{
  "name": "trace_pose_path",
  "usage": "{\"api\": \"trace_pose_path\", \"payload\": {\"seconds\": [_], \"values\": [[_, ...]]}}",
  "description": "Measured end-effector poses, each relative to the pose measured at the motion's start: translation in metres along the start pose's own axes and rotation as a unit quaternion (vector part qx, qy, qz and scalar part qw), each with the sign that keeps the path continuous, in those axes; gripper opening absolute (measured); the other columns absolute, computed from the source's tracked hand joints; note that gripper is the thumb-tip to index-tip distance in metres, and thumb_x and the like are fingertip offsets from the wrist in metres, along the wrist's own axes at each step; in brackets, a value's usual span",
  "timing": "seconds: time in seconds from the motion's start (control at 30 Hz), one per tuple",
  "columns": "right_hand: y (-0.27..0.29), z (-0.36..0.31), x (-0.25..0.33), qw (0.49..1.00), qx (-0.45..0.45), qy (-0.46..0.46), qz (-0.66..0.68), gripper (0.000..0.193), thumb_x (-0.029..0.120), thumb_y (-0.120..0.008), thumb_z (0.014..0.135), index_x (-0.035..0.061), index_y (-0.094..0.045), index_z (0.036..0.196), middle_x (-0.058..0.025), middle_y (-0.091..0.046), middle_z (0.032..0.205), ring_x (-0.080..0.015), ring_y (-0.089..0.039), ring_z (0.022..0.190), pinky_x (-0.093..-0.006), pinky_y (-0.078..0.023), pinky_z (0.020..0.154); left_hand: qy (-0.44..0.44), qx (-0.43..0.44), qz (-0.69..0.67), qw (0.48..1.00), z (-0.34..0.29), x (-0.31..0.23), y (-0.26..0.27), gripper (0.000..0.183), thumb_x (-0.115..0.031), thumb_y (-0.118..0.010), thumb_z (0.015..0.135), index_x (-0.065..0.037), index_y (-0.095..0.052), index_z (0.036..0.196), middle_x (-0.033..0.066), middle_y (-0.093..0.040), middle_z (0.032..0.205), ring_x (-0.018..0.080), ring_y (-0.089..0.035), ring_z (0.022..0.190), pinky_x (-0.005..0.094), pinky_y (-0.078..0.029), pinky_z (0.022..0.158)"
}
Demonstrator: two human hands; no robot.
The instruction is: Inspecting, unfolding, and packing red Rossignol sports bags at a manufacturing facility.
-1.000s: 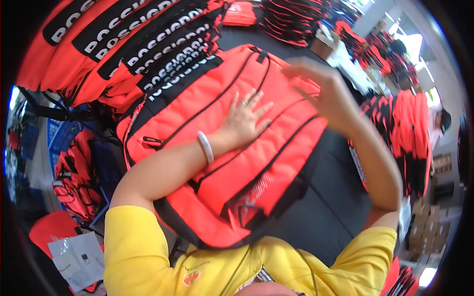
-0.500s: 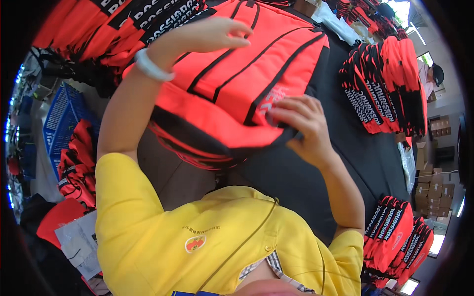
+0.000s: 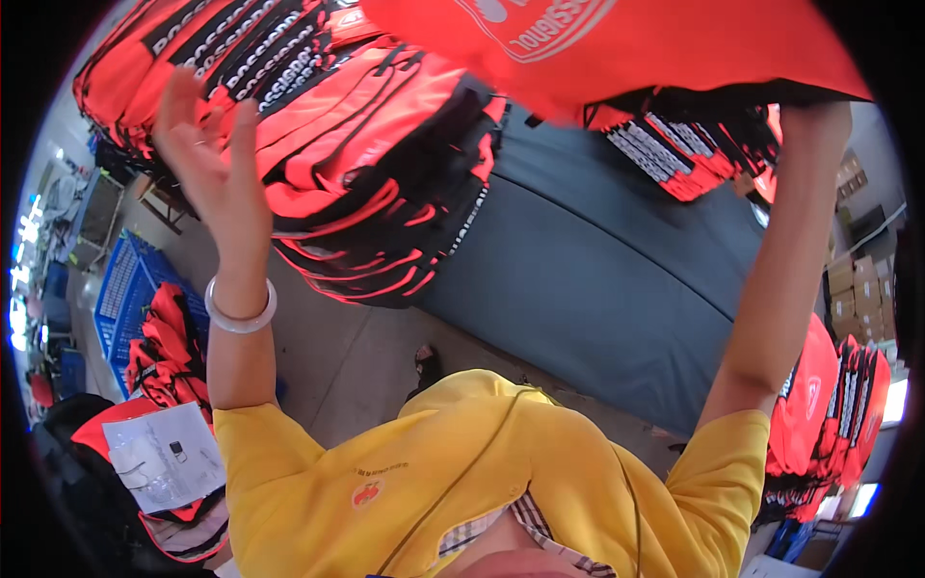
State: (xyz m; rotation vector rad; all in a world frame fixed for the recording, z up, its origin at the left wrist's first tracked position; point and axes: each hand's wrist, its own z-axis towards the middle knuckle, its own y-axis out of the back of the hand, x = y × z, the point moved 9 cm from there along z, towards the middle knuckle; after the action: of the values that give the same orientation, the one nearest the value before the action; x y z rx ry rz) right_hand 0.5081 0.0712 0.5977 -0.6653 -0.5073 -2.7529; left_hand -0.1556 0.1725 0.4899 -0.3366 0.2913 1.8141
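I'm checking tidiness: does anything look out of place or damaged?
No damage stands out. The red-and-black bag stack right of the left hand seems to jut past the dark table over the floor, which looks slightly askew; fisheye bending may exaggerate this.

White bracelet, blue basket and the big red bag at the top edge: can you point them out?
White bracelet (image 3: 242,325): head view, front of its band.
Blue basket (image 3: 122,286): head view, its side wall.
Big red bag (image 3: 665,50): head view, plain part of its face.

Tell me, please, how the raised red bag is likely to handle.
The red bag is probably floppy: its lower edge hangs unevenly. It may be light for its size, since only the right arm appears to reach it.
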Motion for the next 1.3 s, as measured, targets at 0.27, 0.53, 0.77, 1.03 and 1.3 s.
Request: {"api": "trace_pose_path", "payload": {"seconds": [0.27, 0.53, 0.77, 1.03, 1.3], "values": [[0.047, -0.116, -0.181, 0.77, -0.032, -0.475, 0.426, 0.031, 0.025, -0.054, 0.096, 0.0027, -0.062, 0.116, -0.0112, -0.066, 0.108, -0.0245, -0.065, 0.096, -0.0413, -0.055, 0.082, 0.396, 0.223, -0.273, 0.848, -0.159, 0.003, -0.152, 0.063, -0.021, -0.07, 0.091, 0.003, -0.041, 0.142, 0.0112, -0.057, 0.131, 0.0147, -0.055, 0.116, 0.0289, -0.043, 0.1], [0.072, -0.411, -0.212, 0.893, 0.166, -0.415, -0.047, 0.041, 0.026, -0.063, 0.091, -0.0018, -0.061, 0.121, -0.0096, -0.065, 0.112, -0.0175, -0.06, 0.103, -0.0289, -0.046, 0.09, 0.745, 0.238, -0.23, 0.579, -0.404, -0.045, -0.171, 0.043, -0.033, -0.07, 0.089, -0.001, -0.064, 0.117, 0.0062, -0.069, 0.105, 0.0135, -0.065, 0.092, 0.0275, -0.049, 0.084], [0.049, -0.54, 0.045, 0.908, 0.352, -0.217, 0.074, 0.025, 0.005, -0.069, 0.082, 0.0008, -0.064, 0.107, -0.0151, -0.066, 0.11, -0.0302, -0.062, 0.103, -0.0381, -0.046, 0.096, 0.768, 0.295, -0.26, 0.506, -0.447, -0.088, -0.186, 0.062, -0.055, -0.053, 0.095, -0.008, -0.051, 0.136, 0.0031, -0.06, 0.126, 0.0145, -0.056, 0.114, 0.0331, -0.047, 0.093], [0.016, -0.49, 0.095, 0.946, 0.24, -0.217, 0.02, 0.04, 0.011, -0.078, 0.074, 0.0036, -0.063, 0.111, -0.0152, -0.064, 0.104, -0.0324, -0.06, 0.096, -0.0389, -0.049, 0.081, 0.514, 0.428, -0.4, 0.626, -0.372, -0.156, -0.244, 0.056, -0.018, -0.077, 0.085, 0.0, -0.047, 0.129, 0.0082, -0.059, 0.118, 0.0129, -0.059, 0.103, 0.025, -0.05, 0.085], [0.046, -0.474, 0.068, 0.924, 0.179, -0.335, 0.028, 0.008, 0.005, -0.068, 0.087, -0.0021, -0.064, 0.09, -0.0116, -0.059, 0.075, -0.0174, -0.057, 0.067, -0.0284, -0.044, 0.063, 0.456, 0.516, -0.356, 0.631, -0.359, -0.176, -0.268, 0.05, -0.019, -0.078, 0.082, 0.003, -0.053, 0.12, 0.0076, -0.069, 0.095, 0.0104, -0.063, 0.078, 0.0255, -0.052, 0.074]]}}
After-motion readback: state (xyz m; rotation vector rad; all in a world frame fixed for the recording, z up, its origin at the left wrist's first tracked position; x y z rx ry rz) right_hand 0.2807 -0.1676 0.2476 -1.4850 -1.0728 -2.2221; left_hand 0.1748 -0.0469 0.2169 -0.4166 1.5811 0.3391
